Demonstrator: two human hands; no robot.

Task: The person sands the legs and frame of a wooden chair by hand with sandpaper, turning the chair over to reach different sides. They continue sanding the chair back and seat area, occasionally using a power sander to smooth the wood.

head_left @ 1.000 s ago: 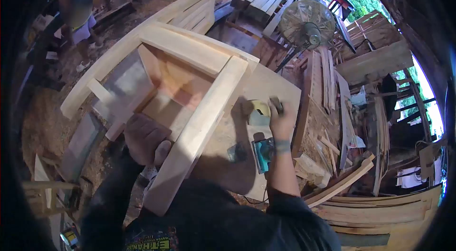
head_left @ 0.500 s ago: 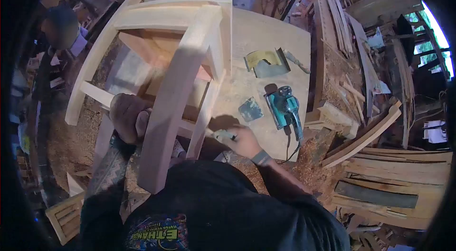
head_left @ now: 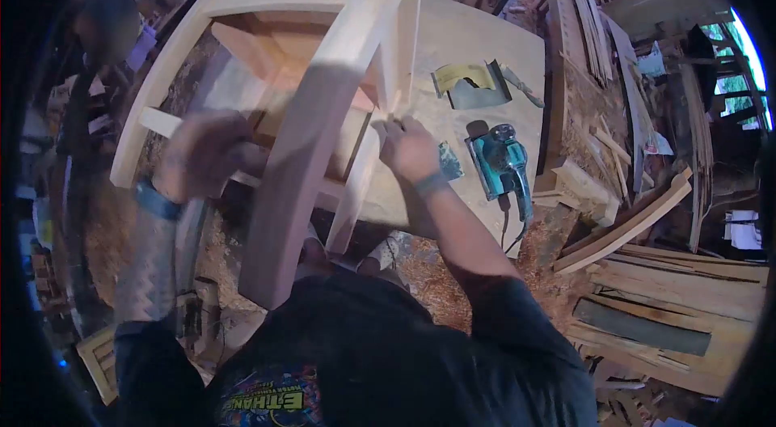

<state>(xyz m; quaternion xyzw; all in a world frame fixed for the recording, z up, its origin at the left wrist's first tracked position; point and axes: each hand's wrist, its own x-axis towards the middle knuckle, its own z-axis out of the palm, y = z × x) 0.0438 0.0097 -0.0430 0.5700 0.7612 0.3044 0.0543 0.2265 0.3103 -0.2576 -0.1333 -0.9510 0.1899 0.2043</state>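
Note:
A bare wooden chair frame [head_left: 303, 132] rests tilted on the worktable, its thick leg running toward my body. My left hand [head_left: 202, 156] is smeared by motion beside a pale crosspiece of the frame; its fingers do not show clearly. On the other side, my right hand [head_left: 410, 150] presses bent fingers against a narrow rail [head_left: 356, 176] near its joint. Whatever is between those fingers is hidden. A green power sander [head_left: 499, 160] lies right of this hand, and a dark, paint-spotted flat piece [head_left: 450, 162] is partly behind the wrist.
The plywood tabletop [head_left: 469, 31] carries curled sandpaper [head_left: 471, 87] and a thin scraper-like tool [head_left: 521, 86]. Curved wooden pieces [head_left: 626, 225] and stacked boards [head_left: 671, 298] lie at the right. Sawdust covers the floor. Another person [head_left: 107, 27] is at the upper left.
My right hand has moved up along the rail to the joint; the small pale item seen in it is now hidden. My left hand has shifted slightly left and blurred. The view has shifted.

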